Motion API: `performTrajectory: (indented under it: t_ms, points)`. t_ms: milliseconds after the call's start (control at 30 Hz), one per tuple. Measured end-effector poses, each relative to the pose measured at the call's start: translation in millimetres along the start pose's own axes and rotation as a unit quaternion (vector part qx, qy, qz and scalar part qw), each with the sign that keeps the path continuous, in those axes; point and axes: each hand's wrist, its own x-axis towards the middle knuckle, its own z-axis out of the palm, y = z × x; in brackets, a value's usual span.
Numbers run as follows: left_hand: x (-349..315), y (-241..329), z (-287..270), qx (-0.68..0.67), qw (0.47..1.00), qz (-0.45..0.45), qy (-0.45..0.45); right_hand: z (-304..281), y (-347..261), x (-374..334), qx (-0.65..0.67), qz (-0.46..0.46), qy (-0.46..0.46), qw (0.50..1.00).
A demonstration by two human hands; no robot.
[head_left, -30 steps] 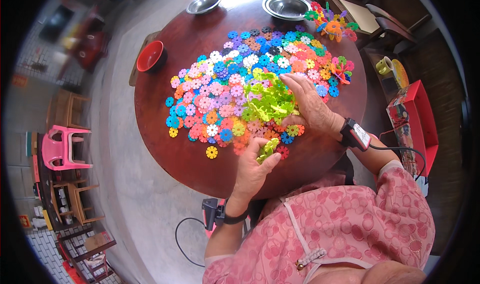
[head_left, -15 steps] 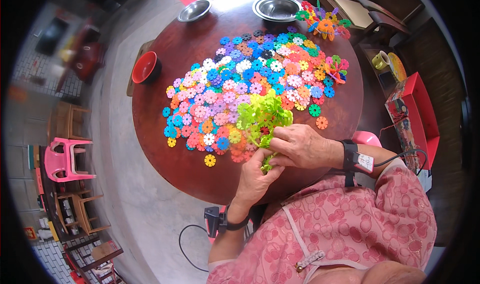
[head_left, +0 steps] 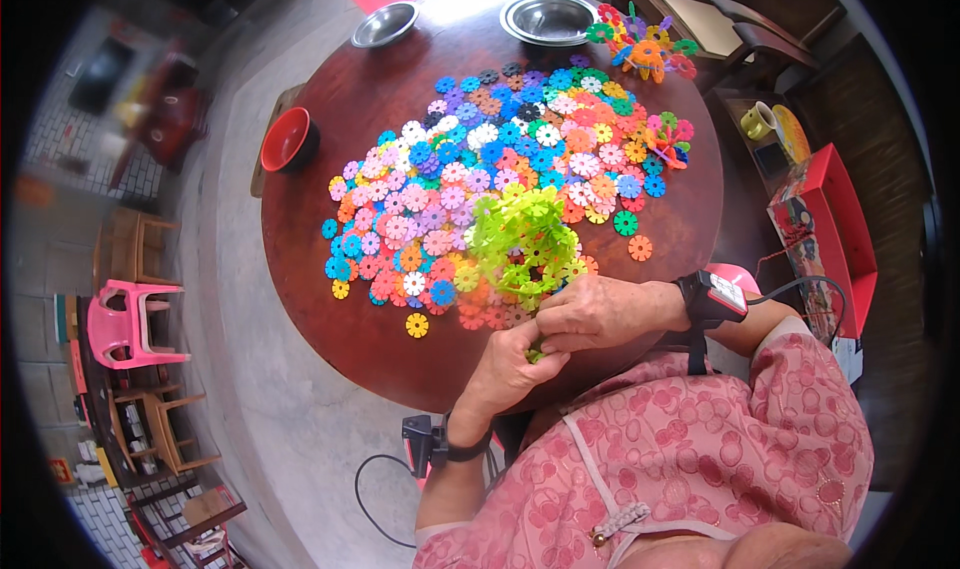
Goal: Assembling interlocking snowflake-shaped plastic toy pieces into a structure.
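A round, dark red-brown, polished wooden table (head_left: 305,231) is spread across the centre of the frame, its middle covered by a broad pile of multicoloured, flower-shaped plastic discs (head_left: 453,172). Below centre, the right hand (head_left: 605,309) is curled, its fingertips drawn into a pinch, apparently on lime-green plastic largely hidden by the fingers. Just beside it, lower in the frame, the left hand (head_left: 500,369) is also closed, thumb and forefinger brought together. A rounded, openwork cluster of lime-green plastic discs (head_left: 535,234) is seen at the frame's centre, just above the hands and in front of the pile; whether it is held or merely rested there cannot be told. Several round steel bowls, stacked (head_left: 548,17), are placed at the top of the frame, and a round red bowl with a dark outside (head_left: 288,139) at upper left. Smallest of all, a small lime-green plastic piece (head_left: 535,354) is gripped between the left fingertips. Fitting discs together, as seems to be under way, would be best done with notches squared face to face, steady pressure applied close to the joint, and the cluster kept from being squeezed.
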Motion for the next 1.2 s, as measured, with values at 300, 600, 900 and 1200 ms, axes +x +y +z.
performTrajectory:
  t_ms: [300, 600, 900, 1200]
  points:
    - [3, -12, -10, -0.115, 0.988, -0.013, -0.098, 4, 7, -4, 0.075, 0.02, -0.044, 0.996]
    - [-4, -1, -28, -0.173, 0.958, -0.106, -0.205, 7, 3, -5, 0.198, 0.114, -0.084, 0.97]
    - [4, -23, -24, -0.108, 0.989, -0.04, 0.09, 3, 21, -6, 0.045, 0.125, 0.101, 0.986]
    - [8, -26, -10, -0.02, 0.983, 0.019, 0.181, 1, 28, -9, -0.19, 0.058, 0.063, 0.978]
